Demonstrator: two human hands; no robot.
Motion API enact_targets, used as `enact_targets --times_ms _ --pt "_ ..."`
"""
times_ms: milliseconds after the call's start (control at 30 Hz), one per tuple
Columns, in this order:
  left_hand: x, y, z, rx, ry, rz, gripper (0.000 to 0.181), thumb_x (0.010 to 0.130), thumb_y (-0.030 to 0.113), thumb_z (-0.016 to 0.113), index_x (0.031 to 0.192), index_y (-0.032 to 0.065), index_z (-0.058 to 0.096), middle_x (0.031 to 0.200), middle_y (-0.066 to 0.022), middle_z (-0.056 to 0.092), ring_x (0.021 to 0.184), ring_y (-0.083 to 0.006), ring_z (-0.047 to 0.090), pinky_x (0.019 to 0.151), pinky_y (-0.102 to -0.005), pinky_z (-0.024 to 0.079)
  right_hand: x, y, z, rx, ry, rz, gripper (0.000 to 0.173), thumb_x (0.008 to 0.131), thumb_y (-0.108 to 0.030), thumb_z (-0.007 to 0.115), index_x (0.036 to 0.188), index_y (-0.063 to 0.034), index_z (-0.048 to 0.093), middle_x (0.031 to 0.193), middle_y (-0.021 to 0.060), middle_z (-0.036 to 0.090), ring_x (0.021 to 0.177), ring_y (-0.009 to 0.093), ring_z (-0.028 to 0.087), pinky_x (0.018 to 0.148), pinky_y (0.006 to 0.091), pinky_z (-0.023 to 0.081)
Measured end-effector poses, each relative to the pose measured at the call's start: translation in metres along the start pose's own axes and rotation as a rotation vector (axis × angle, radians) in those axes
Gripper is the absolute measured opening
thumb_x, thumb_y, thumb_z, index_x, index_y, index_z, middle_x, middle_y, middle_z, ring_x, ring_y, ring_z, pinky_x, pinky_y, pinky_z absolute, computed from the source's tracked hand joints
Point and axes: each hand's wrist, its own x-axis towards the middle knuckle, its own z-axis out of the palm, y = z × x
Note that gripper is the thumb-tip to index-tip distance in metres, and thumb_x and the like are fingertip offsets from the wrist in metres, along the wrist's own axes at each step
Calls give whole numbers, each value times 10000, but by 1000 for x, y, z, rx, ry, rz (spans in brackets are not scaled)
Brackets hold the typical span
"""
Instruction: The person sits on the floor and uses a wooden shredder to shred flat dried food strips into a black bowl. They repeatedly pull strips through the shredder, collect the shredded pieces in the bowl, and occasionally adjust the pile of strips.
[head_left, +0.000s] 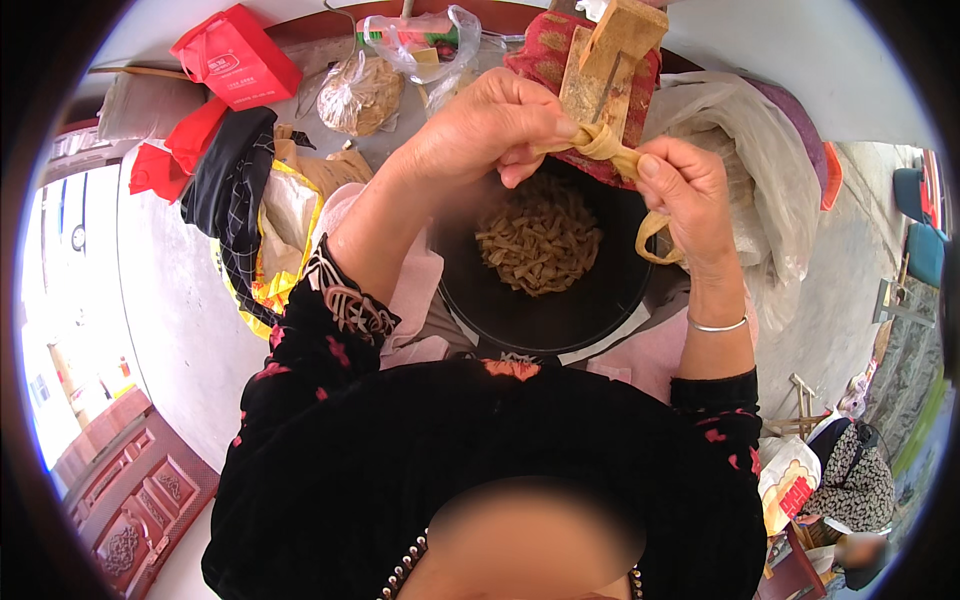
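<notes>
My left hand (510, 124) pinches one side of a flat, yellowish-brown pliable strip (600, 142) between thumb and fingers. My right hand (690, 187) grips the same strip from the other side, its thumb on top. A loose knot or wrap shows in the strip between the two hands. From below the right hand hangs a loop of the strip. The hands are above the far rim of a black basin (465, 300). A heap of small brown folded or knotted pieces (540, 240) lies inside it. The basin rests about my lap, over pink cloth (416, 289).
Beyond the hands, a wooden board with a raised block (615, 67) rests on red patterned cloth (544, 45). Clear plastic sheeting (780, 172) lies right; a plastic bag of brown material (360, 94), a red bag (240, 60) and an open sack (289, 217) stand left. Another person (855, 480) is far right.
</notes>
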Motion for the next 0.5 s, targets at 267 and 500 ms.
enact_targets --times_ms 267,500 --pt "-7 4 2 199 -137 -53 275 830 204 566 623 29 522 485 -19 448 417 -118 459 400 -218 334 -8 -5 -18 -135 66 -186 150 834 -104 599 750 20 592 636 -36 504 575 40 396 508 198 313" --pt "3 -17 5 922 -125 419 282 837 286 607 897 15 557 745 -50 557 691 -143 516 622 -291 423 -5 -1 4 -345 -53 -140 129 834 -74 586 750 23 573 597 -17 486 563 54 408 498 225 337"
